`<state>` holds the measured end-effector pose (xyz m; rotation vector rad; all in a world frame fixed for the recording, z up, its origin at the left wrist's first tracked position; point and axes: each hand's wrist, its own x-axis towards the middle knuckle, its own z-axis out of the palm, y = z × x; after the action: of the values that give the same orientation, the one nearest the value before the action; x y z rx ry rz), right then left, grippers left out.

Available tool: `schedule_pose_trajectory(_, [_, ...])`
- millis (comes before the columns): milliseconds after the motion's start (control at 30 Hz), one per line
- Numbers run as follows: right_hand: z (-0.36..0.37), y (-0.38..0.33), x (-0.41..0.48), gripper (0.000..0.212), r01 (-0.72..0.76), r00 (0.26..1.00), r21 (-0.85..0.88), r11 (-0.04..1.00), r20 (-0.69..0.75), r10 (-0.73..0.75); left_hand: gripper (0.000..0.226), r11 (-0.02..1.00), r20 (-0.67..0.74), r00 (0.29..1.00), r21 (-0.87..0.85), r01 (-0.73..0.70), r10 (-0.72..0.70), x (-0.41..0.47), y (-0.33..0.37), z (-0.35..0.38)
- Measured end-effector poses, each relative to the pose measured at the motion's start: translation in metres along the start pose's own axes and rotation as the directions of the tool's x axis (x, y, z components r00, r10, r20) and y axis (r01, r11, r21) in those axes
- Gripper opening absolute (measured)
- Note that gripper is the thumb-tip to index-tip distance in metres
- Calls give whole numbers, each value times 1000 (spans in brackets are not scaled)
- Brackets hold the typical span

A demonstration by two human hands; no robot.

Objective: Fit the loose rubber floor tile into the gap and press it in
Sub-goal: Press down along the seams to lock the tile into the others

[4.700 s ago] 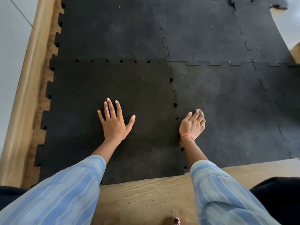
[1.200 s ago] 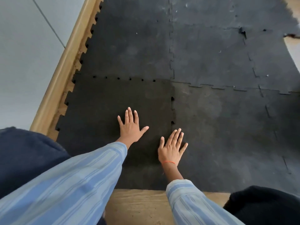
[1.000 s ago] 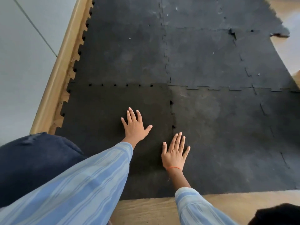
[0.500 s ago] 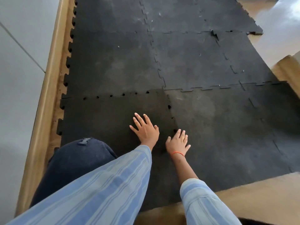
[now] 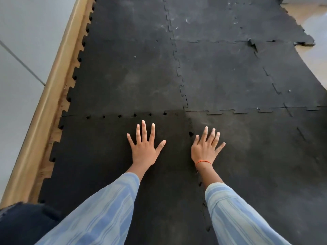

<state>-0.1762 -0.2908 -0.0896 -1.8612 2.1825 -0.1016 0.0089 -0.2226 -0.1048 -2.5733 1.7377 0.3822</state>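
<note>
Nearest the camera, two blue-striped sleeves [image 5: 99,214] reach forward, with a patch of dark blue fabric [image 5: 23,225] at the lower left corner. Beyond the sleeves lies the loose rubber floor tile [image 5: 99,156], darker black than the mats around it, seated in the gap at the near left of the floor. The left hand [image 5: 144,147] lies flat on this tile, palm down, all five fingers spread wide and holding nothing. The right hand [image 5: 206,147] is likewise flat and spread, gripping nothing; it sits just right of the tile's right seam, on the neighbouring mat [image 5: 265,165], its thumb side close to a small open notch in the seam. An orange thread band [image 5: 203,162] circles the right wrist.

Along the tile's far edge about six small dark holes show where the interlocking teeth have not fully closed; a few more gaps mark the right seam near the right sleeve. The tile's left edge has free teeth over a strip of bare wooden floor [image 5: 51,147], with a wooden skirting [image 5: 40,121] and a pale wall [image 5: 17,68] left of that.

Farther from the tile, at least five greyer, scuffed mats interlock; the far right mat [image 5: 276,23] has a lifted, torn corner. No writing, brand or label is readable anywhere.
</note>
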Motion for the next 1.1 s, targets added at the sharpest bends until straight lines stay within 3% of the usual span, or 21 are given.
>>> schedule_pose_trajectory(333, [9,1,8,49,169,984,-50,984,-47,-171,80,999,-10,999,21,32,-32,0,1,6])
schedule_pose_trajectory(467, [0,-24,36,39,-95,989,220,971,-93,118,79,999,12,999,-3,33,-33,3,0,6])
schedule_pose_trajectory(500, [-1,-36,44,39,-106,987,253,962,-91,133,79,999,19,999,-5,36,-36,3,0,5])
schedule_pose_trajectory(667, [8,-69,63,39,136,988,104,985,-89,-127,79,999,76,996,7,45,-46,3,1,0])
schedule_pose_trajectory(867, [17,-67,70,44,172,984,91,981,-69,-166,80,999,71,996,5,46,-47,1,3,0])
schedule_pose_trajectory(1100, [10,-64,81,53,162,984,17,987,71,-163,78,999,80,996,-21,35,-33,3,1,3])
